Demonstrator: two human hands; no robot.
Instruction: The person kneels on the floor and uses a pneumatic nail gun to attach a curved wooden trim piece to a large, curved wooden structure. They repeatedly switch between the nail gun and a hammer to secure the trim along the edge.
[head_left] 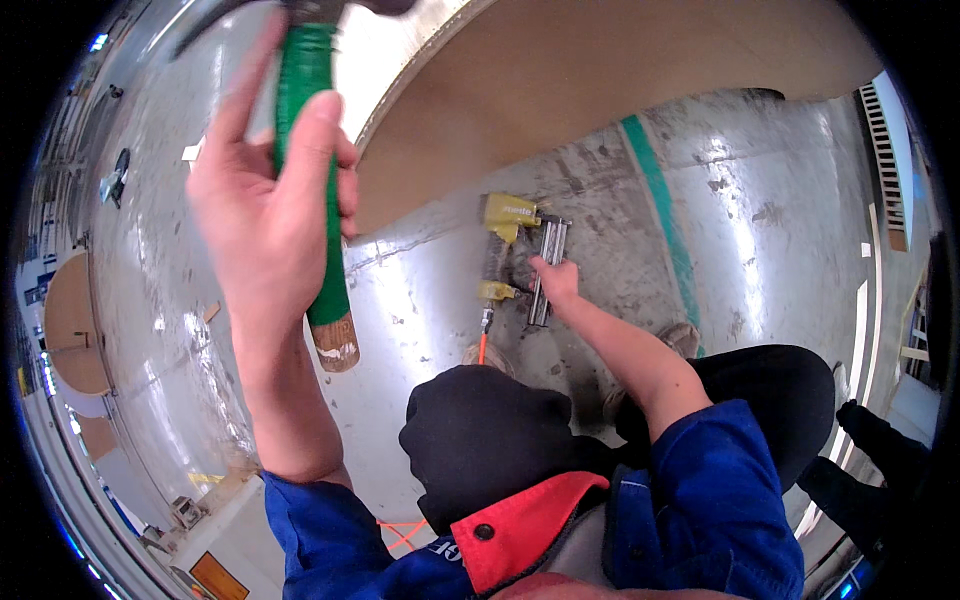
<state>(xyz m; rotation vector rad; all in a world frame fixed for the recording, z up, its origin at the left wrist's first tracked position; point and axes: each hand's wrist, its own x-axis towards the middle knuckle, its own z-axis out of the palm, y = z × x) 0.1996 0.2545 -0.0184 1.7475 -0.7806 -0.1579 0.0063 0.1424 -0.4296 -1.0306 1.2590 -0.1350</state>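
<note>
In my raised left hand (265,220) is a claw hammer (303,75), gripped round its green-wrapped handle. Its dark head reaches the top edge of the picture, and the bare wooden butt points down. Lower and to the right, my right hand (558,280) closes on the silver magazine of a yellow-and-black nail gun (508,212); some of the fingers are hidden. An orange air hose (483,348) runs from the gun's grip toward me. Whether the gun touches the floor I cannot tell.
A large brown board (600,75) with a curved edge stretches across the far side. A green stripe (660,200) crosses the grey floor (770,240). Light strips (860,340) lie at the right, near dark shapes like another person's legs (870,450). A wood scrap (211,312) lies left.
</note>
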